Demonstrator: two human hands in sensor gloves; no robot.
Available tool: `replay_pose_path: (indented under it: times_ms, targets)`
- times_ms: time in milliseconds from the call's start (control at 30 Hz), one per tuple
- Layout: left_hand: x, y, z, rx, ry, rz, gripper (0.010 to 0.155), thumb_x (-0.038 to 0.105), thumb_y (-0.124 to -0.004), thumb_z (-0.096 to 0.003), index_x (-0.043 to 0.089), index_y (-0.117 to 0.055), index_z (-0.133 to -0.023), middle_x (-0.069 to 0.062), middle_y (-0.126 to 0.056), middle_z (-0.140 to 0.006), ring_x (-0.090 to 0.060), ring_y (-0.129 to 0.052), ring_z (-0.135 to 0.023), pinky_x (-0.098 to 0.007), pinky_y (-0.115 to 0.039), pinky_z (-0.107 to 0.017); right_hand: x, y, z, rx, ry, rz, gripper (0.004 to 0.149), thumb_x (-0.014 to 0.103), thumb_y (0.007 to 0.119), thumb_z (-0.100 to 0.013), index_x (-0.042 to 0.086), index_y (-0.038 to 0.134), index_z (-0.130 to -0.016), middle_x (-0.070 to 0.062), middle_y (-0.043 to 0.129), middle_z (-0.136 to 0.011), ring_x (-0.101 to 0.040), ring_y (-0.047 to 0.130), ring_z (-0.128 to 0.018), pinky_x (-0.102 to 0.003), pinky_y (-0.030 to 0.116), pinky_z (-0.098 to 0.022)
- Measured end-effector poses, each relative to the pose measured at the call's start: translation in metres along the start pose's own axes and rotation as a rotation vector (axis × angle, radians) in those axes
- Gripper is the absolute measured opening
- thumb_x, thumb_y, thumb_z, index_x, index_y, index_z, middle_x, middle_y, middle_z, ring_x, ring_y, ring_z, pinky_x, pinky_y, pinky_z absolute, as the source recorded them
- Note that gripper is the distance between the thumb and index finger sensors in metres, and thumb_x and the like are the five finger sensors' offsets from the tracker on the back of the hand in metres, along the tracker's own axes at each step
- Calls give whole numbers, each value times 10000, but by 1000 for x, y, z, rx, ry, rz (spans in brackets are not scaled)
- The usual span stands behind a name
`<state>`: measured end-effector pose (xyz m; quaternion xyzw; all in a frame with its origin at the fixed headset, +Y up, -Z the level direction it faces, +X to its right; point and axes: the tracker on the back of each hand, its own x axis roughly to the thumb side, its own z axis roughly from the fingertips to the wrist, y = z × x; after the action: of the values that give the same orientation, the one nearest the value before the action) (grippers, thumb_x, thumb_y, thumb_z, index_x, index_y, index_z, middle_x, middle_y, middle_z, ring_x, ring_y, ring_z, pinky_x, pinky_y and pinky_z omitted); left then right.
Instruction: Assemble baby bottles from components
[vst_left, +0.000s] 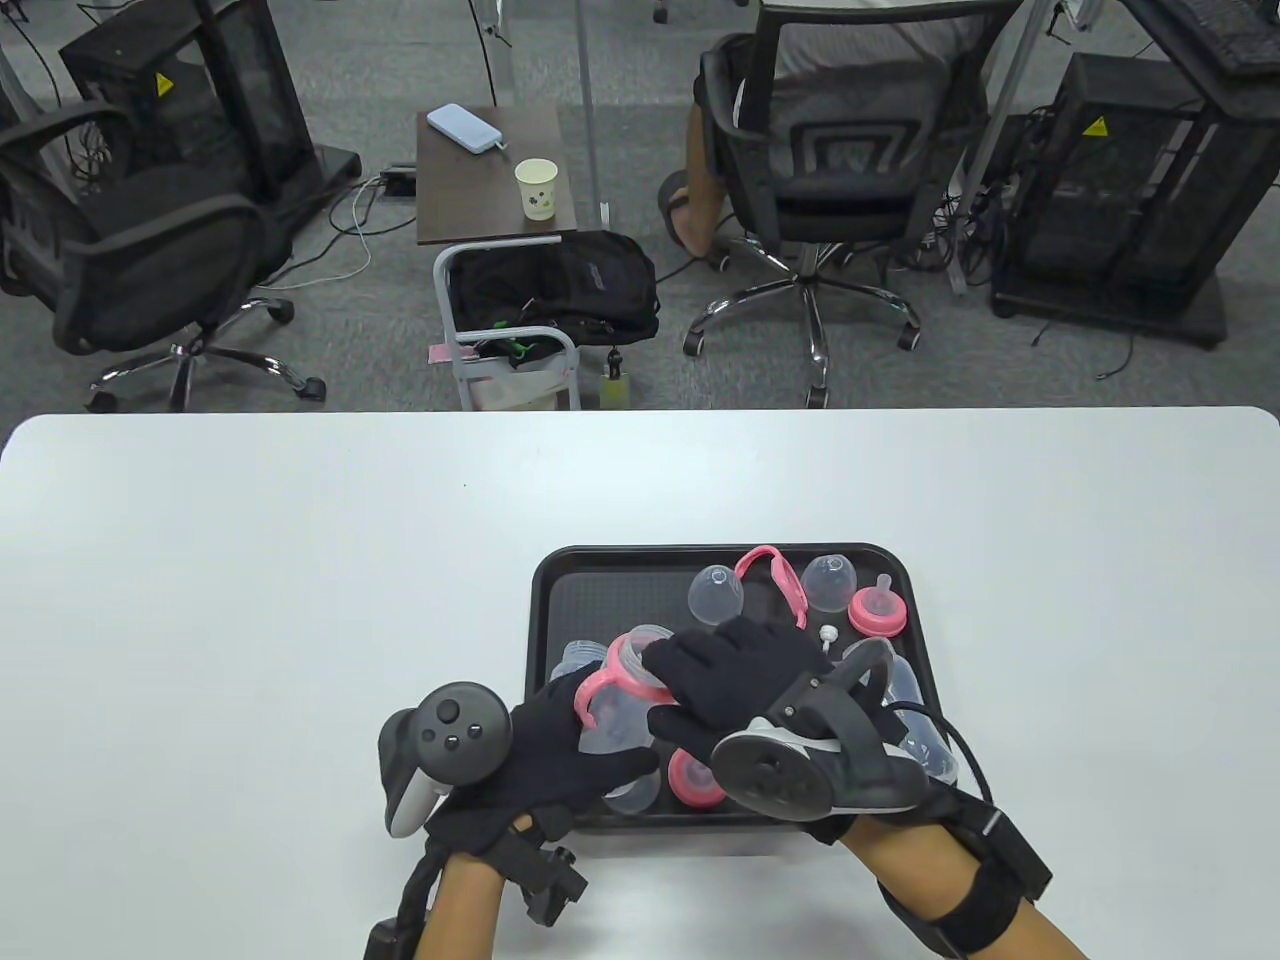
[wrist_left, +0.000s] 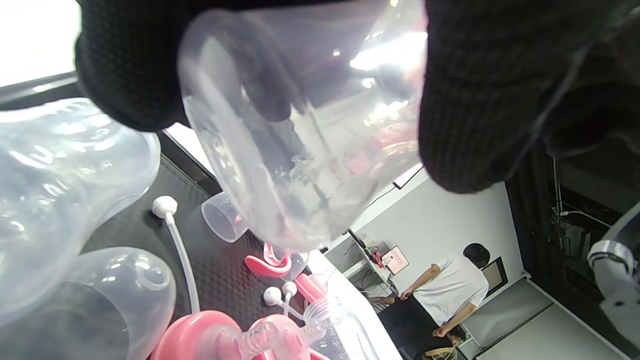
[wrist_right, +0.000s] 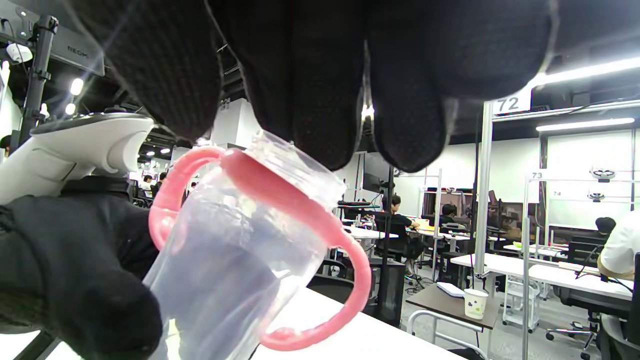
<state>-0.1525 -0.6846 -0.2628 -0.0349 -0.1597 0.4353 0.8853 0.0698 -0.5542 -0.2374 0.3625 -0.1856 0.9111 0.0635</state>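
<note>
Left hand curled; right hand fingers bent downward.

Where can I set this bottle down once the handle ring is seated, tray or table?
Table. The white table is bare left of the black tray and right of it, also beyond its far rim. The tray is crowded: clear domes, pink collars, straws and bottles. Left hand grips the bottle; right hand touches its top.

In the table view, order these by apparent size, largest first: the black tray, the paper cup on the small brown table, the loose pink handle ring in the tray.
1. Black tray
2. Pink handle ring
3. Paper cup, though it stands farther from the camera
</note>
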Motion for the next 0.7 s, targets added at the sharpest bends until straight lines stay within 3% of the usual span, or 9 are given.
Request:
replay_pose_path:
  times_ms: [333,700]
  targets:
    - [-11,8,1,20,33,48,941,712,-948,-382,208,-654,-1121,-92,-798,-1051,-418,-911,-863,-427,-916,-506,-16,1,-2,23,41,-40,532,499,858,-513,151,839,-916,-145,955,-862,-445,941,-706,-563,780,-475]
    - [-24,23,5,74,71,110,941,709,-949,-386,204,-652,-1122,-98,-795,-1052,-423,-907,-864,-430,-913,-508,-25,66,1,310,7,-19,550,500,870,-505,155,823,-932,-147,938,-884,-457,908,-757,-589,751,-520]
